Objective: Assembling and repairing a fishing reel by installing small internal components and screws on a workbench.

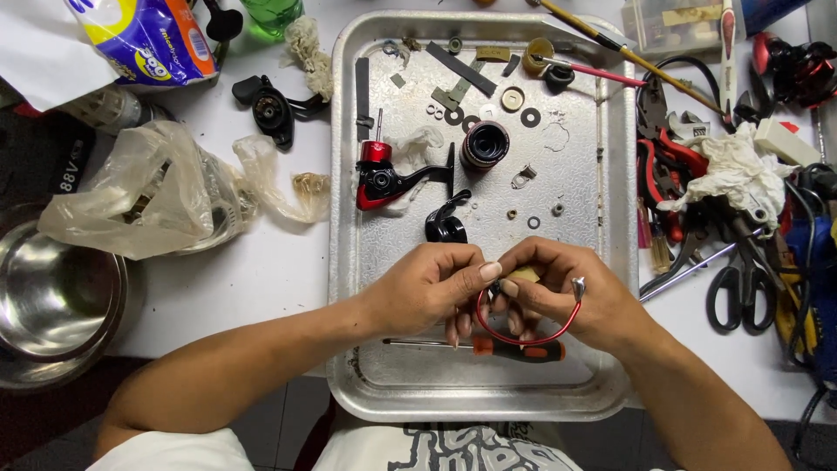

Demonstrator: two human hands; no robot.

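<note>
Head view shows both hands meeting over the near half of a metal tray (615,218) that lies on a white table (261,279). The left hand (427,288) and the right hand (567,292) each have their grip pressed together on a red wire bail (527,338), a thin curved loop held just above the tray. The bail's arc sags toward the person, its long axis running left to right, one end hidden under the left fingers, the other ending in a small silver fitting that points up beside the right hand's knuckles. Under the hands lies a screwdriver (488,347) with an orange and black handle, its shaft pointing left. Farther up the tray sit a red and black reel body (384,179), a dark spool (485,145) and scattered washers. Pliers and scissors (741,292) lie right of the tray; a steel bowl (52,296) stands at the left.
</note>
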